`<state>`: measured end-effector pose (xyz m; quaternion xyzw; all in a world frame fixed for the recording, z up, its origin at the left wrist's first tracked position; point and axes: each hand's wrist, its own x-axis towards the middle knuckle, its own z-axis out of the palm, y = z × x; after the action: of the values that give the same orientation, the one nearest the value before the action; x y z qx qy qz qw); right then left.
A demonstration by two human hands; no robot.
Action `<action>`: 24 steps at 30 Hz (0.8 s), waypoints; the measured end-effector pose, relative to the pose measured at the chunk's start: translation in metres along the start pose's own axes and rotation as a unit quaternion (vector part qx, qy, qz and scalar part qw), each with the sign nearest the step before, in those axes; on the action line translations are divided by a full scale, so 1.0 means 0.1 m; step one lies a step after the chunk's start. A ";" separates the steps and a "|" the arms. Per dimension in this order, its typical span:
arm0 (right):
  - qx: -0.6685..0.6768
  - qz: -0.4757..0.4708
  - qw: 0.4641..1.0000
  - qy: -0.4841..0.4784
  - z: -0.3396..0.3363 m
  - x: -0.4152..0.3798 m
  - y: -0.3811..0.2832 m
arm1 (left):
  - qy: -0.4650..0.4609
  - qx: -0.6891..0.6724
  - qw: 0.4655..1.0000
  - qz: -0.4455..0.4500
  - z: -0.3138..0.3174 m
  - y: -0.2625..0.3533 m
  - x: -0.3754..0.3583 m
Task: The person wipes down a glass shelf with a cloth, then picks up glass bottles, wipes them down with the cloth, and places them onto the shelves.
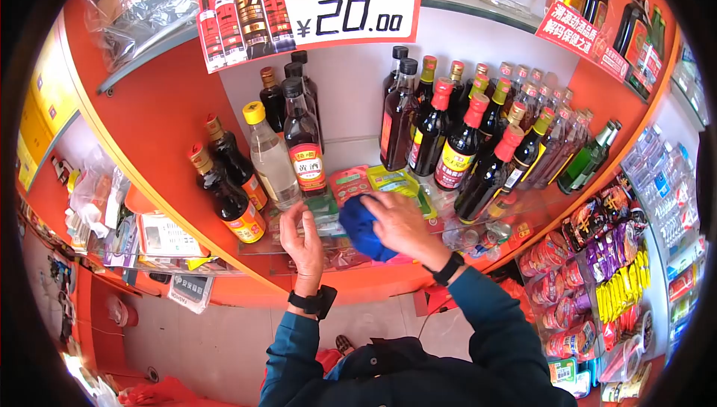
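Note:
A crumpled blue cloth point(362, 226) is under my right hand point(403, 222), whose fingers press on it at the front of the glass shelf. My left hand point(302, 241) is raised with fingers apart and holds nothing, just in front of a clear bottle with a yellow cap point(270, 154). Beside that bottle stands a dark bottle with a red and white label point(307, 159). Green and red flat packets point(399, 183) lie on the shelf behind the cloth.
Two dark bottles point(228, 202) stand at the left. Many dark sauce bottles point(457, 154) crowd the shelf to the right. A price sign point(351, 15) hangs from the upper shelf. Snack packets point(624, 284) fill a rack at the lower right.

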<state>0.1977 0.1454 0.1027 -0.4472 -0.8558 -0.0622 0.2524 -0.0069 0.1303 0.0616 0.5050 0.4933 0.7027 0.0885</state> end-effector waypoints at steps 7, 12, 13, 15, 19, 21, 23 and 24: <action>-0.158 0.048 0.986 0.030 -0.18 -0.13 0.65 | -0.014 0.010 1.000 -0.006 0.02 0.04 -0.01; -0.134 0.080 0.987 0.049 -0.14 -0.14 0.59 | -0.019 0.032 0.999 0.004 0.02 0.11 0.02; -0.117 0.088 0.988 0.045 -0.17 -0.15 0.57 | -0.024 0.037 0.999 0.000 0.02 0.10 0.02; -0.097 0.076 0.991 0.045 -0.17 -0.18 0.50 | -0.024 0.035 0.999 0.000 0.03 0.07 0.02; 0.004 0.024 0.999 0.031 -0.24 -0.30 0.15 | -0.016 0.040 0.999 -0.006 0.05 0.07 0.02; 0.040 -0.005 0.999 0.020 -0.23 -0.34 -0.04 | -0.014 0.038 0.999 -0.023 0.06 0.10 0.04; 0.060 -0.032 0.998 0.010 -0.22 -0.38 -0.20 | -0.012 0.043 0.999 -0.019 0.06 0.08 0.06; 0.078 -0.054 0.996 -0.003 -0.21 -0.38 -0.26 | -0.014 0.046 0.999 -0.018 0.05 0.09 0.07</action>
<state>0.2029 0.0948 0.1050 -0.3797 -0.8815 -0.0079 0.2805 -0.0027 0.1338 0.0728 0.5094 0.5328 0.6704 0.0848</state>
